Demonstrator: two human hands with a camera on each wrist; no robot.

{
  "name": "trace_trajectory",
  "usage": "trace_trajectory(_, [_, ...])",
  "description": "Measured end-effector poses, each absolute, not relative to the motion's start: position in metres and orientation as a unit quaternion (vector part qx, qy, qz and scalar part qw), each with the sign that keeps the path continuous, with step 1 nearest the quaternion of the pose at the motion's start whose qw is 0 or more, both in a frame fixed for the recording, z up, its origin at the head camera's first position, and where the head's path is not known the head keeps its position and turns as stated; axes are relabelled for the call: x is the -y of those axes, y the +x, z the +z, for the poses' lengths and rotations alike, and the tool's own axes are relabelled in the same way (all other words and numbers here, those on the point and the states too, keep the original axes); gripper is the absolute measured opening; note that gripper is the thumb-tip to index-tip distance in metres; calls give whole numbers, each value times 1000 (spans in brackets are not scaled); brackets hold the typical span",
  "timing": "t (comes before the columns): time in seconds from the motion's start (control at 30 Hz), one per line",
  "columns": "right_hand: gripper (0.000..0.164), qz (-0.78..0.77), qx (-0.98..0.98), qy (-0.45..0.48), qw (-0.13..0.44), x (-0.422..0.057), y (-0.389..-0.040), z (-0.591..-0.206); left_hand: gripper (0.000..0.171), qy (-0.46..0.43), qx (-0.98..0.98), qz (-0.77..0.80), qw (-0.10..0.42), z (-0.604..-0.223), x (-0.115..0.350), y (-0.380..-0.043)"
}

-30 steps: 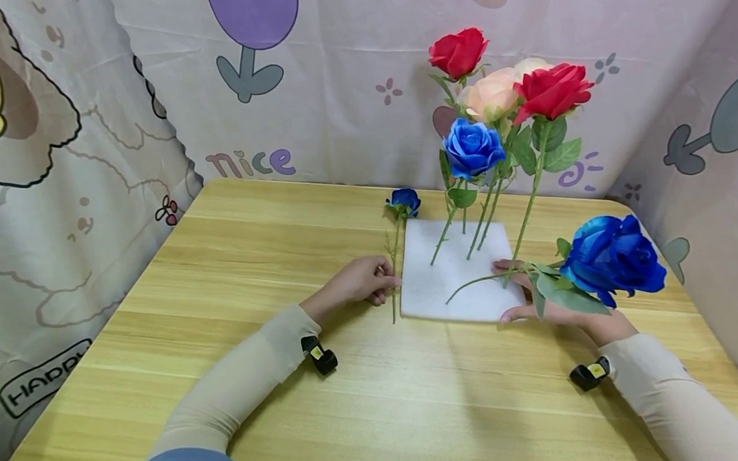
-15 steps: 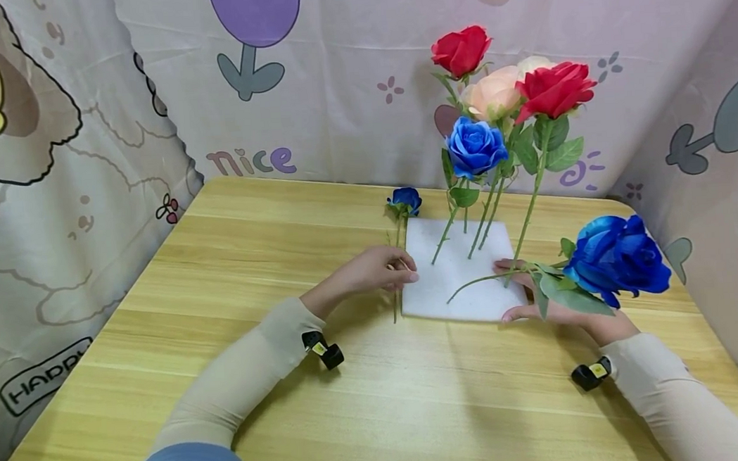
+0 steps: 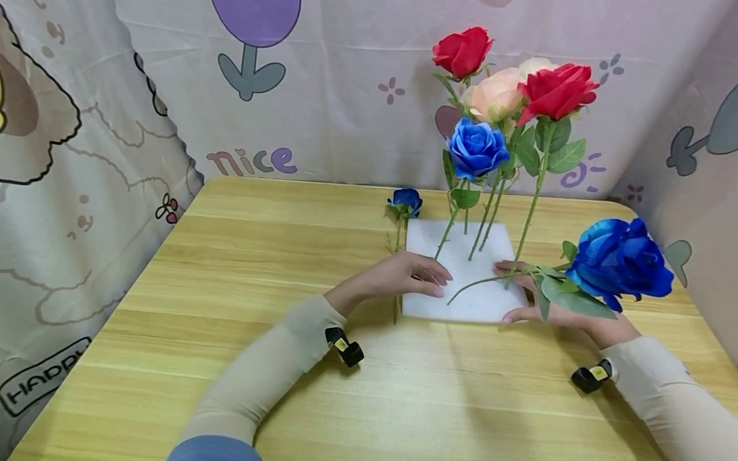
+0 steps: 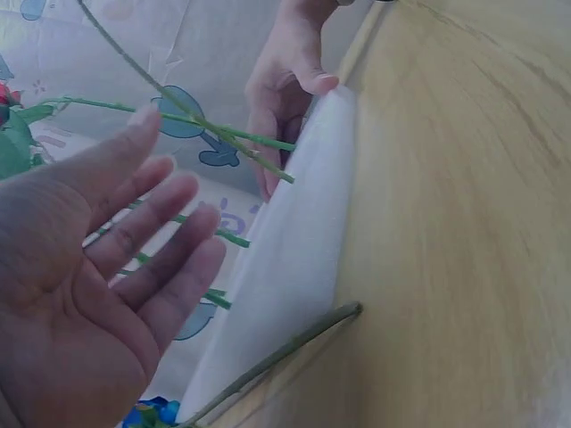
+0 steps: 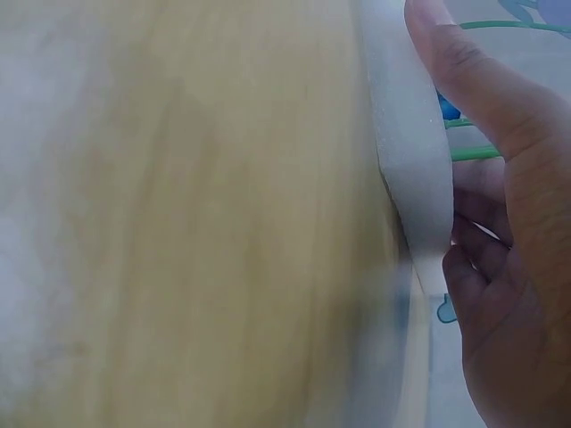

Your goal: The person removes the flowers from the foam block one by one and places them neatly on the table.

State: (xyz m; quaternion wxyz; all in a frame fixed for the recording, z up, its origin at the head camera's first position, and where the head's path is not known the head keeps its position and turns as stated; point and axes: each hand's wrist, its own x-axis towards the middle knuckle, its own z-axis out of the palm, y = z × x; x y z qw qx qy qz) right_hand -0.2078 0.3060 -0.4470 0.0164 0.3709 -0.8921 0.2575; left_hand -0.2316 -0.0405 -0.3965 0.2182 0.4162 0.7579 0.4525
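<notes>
A white foam board lies on the table with several artificial roses standing in it. My left hand hovers over its left half, fingers loosely extended and holding nothing; in the left wrist view its palm shows beside the stems. With thumb and fingers, my right hand grips the board's right edge, partly hidden by leaves. A large blue rose leans far right on a bent stem stuck in near the front. Behind it stand a red rose, a peach rose and a smaller blue rose.
Along the board's left side lies a loose dark blue rose, its stem partly under my left arm. Another red rose stands tallest at the back. A printed curtain hangs behind the wooden table.
My left hand has moved right, from beside the loose rose's stem to above the foam board, and its fingers have spread. My right hand stays on the board's edge.
</notes>
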Motion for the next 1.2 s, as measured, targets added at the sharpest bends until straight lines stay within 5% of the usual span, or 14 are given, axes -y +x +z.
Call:
trace_trajectory(0.6, [91,268,885,378,45,-310,-212,-462,30,456,-719,455,260,-413,20,-234])
trace_trajectory(1.2, [88,269,876,396,60,-300,-206,-443,25,448,-735,451,236,-419,12,-236])
